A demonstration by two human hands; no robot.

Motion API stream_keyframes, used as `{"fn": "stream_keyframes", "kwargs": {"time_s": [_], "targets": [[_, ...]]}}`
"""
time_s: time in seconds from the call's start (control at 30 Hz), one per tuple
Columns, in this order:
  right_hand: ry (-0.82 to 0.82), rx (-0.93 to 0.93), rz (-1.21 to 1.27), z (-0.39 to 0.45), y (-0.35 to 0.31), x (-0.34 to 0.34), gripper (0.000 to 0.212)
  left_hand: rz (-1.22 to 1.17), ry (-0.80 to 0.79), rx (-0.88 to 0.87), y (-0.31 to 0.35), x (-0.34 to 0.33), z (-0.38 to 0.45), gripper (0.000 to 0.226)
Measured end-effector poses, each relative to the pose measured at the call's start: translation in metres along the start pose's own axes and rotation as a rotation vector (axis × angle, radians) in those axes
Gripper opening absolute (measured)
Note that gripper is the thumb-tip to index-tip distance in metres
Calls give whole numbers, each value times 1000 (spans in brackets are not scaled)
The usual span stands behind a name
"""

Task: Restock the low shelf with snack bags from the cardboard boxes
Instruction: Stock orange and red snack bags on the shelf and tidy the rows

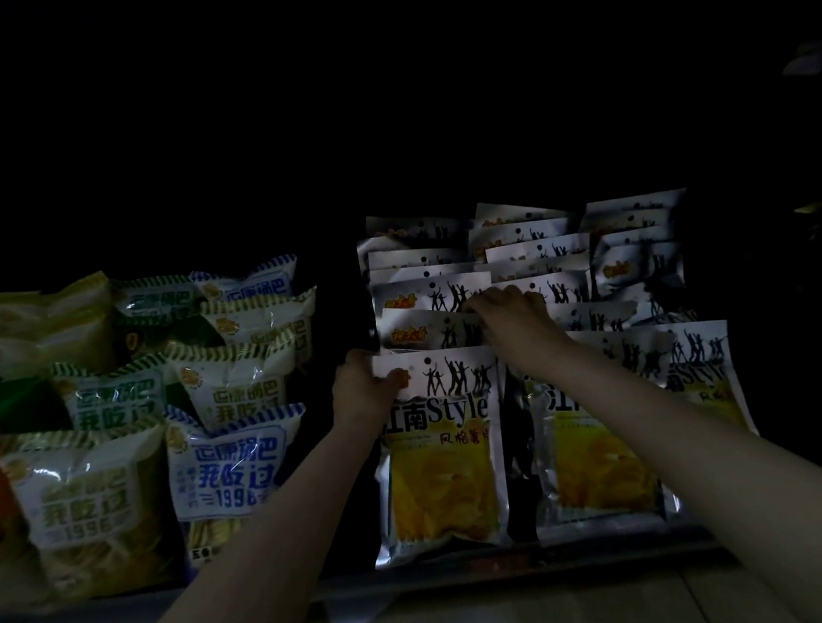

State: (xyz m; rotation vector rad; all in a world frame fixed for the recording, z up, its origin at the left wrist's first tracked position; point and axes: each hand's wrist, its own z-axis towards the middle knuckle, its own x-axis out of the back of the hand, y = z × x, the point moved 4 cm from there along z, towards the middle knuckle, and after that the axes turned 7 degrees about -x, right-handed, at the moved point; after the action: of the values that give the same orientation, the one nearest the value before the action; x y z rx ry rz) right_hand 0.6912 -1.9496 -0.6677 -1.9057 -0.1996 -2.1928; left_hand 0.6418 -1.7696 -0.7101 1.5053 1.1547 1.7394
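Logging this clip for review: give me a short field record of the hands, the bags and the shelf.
setting: dim low shelf
left hand: grips top corner of front silver bag
right hand: fingers on bags stacked behind it
silver bags: three columns, upright, overlapping
left side: white-and-blue striped bags, piled
cardboard boxes: not in view

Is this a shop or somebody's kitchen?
Probably a shop. The low shelf holds many identical silver snack bags lined up in rows, with blue-and-white bags stacked beside them. The left hand and right hand are straightening the rows.
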Motion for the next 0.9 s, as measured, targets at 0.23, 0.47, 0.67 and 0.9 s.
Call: {"fn": "stream_keyframes", "kwargs": {"time_s": [0.23, 0.47, 0.67, 0.9], "targets": [[62, 31, 39, -13, 10, 16, 44, 466, 119, -450, 39, 18, -15, 41], [61, -309, 107, -43, 103, 84, 30, 498, -136, -536, 121, -40, -20, 34], [-43, -724, 307, -131, 204, 141, 30, 471, -557, -606, 196, -137, -76, 45], [-60, -959, 499, -234, 249, 202, 39, 535, -862, -569, 290, -176, -166, 52]]}}
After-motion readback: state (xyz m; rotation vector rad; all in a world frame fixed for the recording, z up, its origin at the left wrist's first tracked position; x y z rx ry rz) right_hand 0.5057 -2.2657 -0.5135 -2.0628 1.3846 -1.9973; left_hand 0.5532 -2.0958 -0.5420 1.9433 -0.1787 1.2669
